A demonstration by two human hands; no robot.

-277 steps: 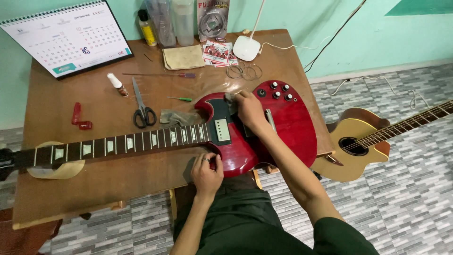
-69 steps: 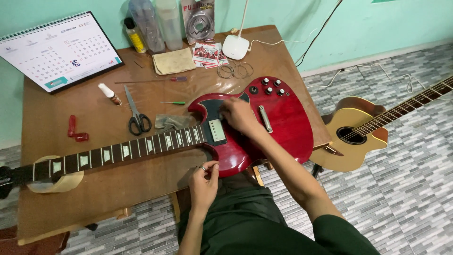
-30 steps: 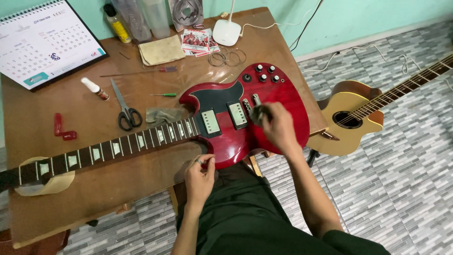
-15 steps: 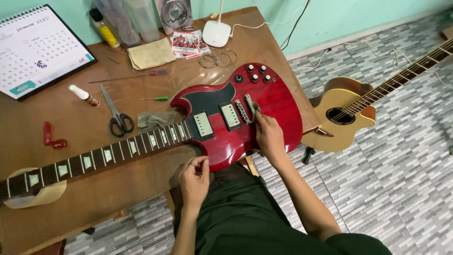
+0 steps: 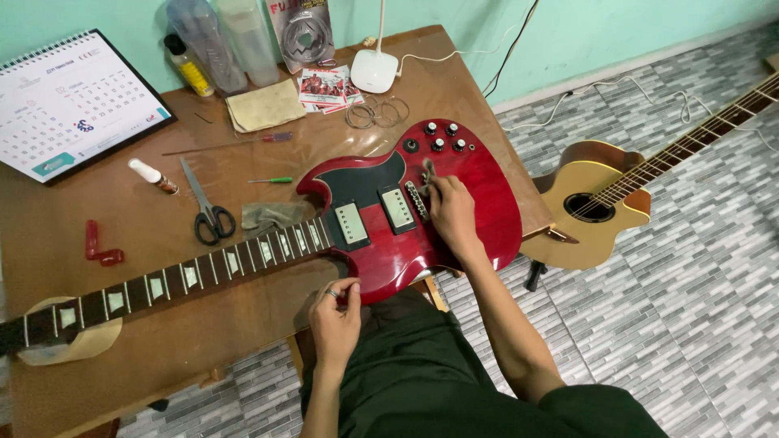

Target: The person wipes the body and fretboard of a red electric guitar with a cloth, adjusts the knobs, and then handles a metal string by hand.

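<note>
A red electric guitar lies flat on the brown wooden table, its neck running to the left. My right hand rests on the body, fingertips pinched on the metal tailpiece beside the bridge. My left hand hovers at the guitar's lower edge near the table's front, thumb and forefinger pinched together; whether something thin sits between them is too small to tell.
Scissors, a grey cloth, a green screwdriver, a red clip, a small white bottle, a calendar, coiled strings and bottles lie on the table. An acoustic guitar leans at right.
My right hand has slid from the neck pickup area rightward to the tailpiece. My left hand stays pinched near the guitar's lower edge.
</note>
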